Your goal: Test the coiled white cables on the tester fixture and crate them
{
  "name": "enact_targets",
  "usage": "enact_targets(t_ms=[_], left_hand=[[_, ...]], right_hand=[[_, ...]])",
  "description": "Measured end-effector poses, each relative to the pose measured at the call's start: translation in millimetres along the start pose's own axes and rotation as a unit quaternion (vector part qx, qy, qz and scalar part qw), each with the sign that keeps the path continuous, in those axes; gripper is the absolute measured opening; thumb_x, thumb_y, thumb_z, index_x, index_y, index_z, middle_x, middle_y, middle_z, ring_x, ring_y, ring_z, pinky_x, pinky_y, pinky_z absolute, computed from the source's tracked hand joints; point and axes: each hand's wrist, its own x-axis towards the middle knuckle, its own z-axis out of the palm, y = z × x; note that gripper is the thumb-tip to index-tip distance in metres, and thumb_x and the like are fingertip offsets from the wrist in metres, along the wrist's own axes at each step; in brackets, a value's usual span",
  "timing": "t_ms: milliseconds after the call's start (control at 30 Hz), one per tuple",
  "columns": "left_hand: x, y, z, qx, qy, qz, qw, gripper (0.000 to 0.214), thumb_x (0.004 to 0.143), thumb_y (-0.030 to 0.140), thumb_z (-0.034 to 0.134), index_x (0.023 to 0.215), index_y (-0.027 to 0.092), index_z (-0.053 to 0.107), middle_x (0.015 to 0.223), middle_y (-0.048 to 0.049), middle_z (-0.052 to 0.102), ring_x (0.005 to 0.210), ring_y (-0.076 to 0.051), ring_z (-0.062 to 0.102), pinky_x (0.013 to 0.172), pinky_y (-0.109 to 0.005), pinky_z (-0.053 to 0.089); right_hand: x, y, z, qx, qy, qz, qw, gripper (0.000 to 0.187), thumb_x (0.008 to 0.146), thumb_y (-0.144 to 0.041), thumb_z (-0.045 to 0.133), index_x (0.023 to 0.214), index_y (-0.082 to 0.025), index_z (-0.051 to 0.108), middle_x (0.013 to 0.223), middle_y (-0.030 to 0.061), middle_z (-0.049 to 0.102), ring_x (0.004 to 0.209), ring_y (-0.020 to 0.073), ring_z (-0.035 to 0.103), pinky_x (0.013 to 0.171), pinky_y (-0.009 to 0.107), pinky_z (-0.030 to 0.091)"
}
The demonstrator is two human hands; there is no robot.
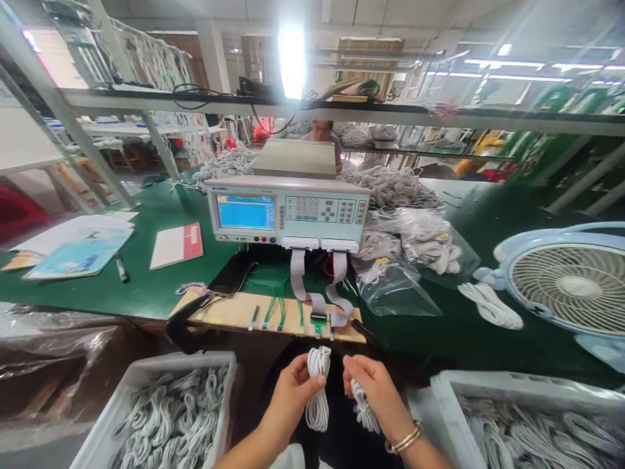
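White cable coil [317, 407] hangs pinched in the left hand [295, 385] before the desk [141, 286], a second coil [364, 412] within the right hand [375, 387], fingers curled round it, and loose loops might tangle if they brush

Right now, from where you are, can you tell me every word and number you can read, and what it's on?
I can't read any for sure.
Machine screen: tiny writing, too small.
Machine buttons and the brand mark above the screen: too small.
Red-and-white booklet: pale letters on the red part, too blurred.
Blue booklet: dark marks, too blurred.
White cord bundle in the left fingers: no writing shows.
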Motion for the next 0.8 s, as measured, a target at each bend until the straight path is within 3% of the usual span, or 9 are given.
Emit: enact_targets(t_ms=[167,267,367,433,567,667,800], left_hand=[[10,-12,-4.8,0.003,0.007,0.046,0.999,0.059,0.047,0.024,0.074,0.100,0.019,0.048,0.093,-0.0065,0.058,0.084,-0.019,0.053,0.077,-0.030,0.039],[7,-11,1.7,0.056,0.019,0.067,0.996,0.064,0.048,0.029,0.074,0.106,0.021,0.047,0.096,-0.0060,0.053,0.086,-0.020,0.050,0.077,-0.030,0.039],[2,-9,8.4,0.115,0.005,0.085,0.990,0.059,0.045,0.031,0.075,0.098,0.020,0.053,0.092,-0.0043,0.049,0.083,-0.019,0.048,0.074,-0.027,0.038],[0,-7,12.7,0.071,-0.018,0.063,0.995,0.053,0.047,0.035,0.073,0.093,0.018,0.053,0.082,-0.0020,0.049,0.076,-0.016,0.047,0.070,-0.025,0.037],[0,0,19.6,-0.065,-0.038,-0.031,0.997,0.028,0.064,0.040,0.060,0.076,0.016,0.050,0.064,0.0028,0.045,0.059,-0.008,0.041,0.059,-0.021,0.033],[3,6,19.6,-0.120,-0.028,-0.084,0.989,0.023,0.072,0.039,0.051,0.073,0.016,0.049,0.066,0.0019,0.046,0.060,-0.009,0.043,0.058,-0.022,0.034],[13,7,10.6,-0.137,-0.013,-0.138,0.981,0.027,0.072,0.041,0.050,0.080,0.015,0.051,0.072,-0.0012,0.052,0.064,-0.010,0.048,0.056,-0.021,0.036]], right_hand=[[4,12,29,-0.048,0.028,-0.064,0.996,0.017,0.069,-0.033,0.058,0.071,-0.016,0.059,0.064,-0.0013,0.056,0.062,0.0139,0.050,0.057,0.021,0.038],[5,18,30,0.042,0.012,-0.016,0.999,0.022,0.075,-0.035,0.052,0.080,-0.015,0.059,0.070,0.0009,0.059,0.067,0.0155,0.052,0.062,0.024,0.040],[7,21,24,0.102,0.003,0.024,0.994,0.027,0.075,-0.037,0.052,0.084,-0.014,0.061,0.068,0.0019,0.059,0.063,0.0151,0.053,0.060,0.024,0.040],[9,21,19,0.088,0.013,0.028,0.996,0.027,0.072,-0.038,0.055,0.078,-0.013,0.063,0.062,0.0010,0.058,0.059,0.0141,0.052,0.056,0.023,0.039],[15,17,14,0.029,0.024,0.017,0.999,0.030,0.071,-0.041,0.056,0.071,-0.012,0.064,0.054,-0.0002,0.055,0.052,0.0130,0.048,0.050,0.022,0.037],[19,16,13,0.007,0.018,0.004,1.000,0.034,0.071,-0.044,0.053,0.072,-0.012,0.066,0.054,0.0002,0.057,0.053,0.0142,0.049,0.051,0.023,0.039],[23,19,11,0.006,0.015,-0.005,1.000,0.034,0.073,-0.042,0.051,0.085,-0.013,0.065,0.063,0.0027,0.061,0.062,0.0177,0.053,0.057,0.025,0.040]])
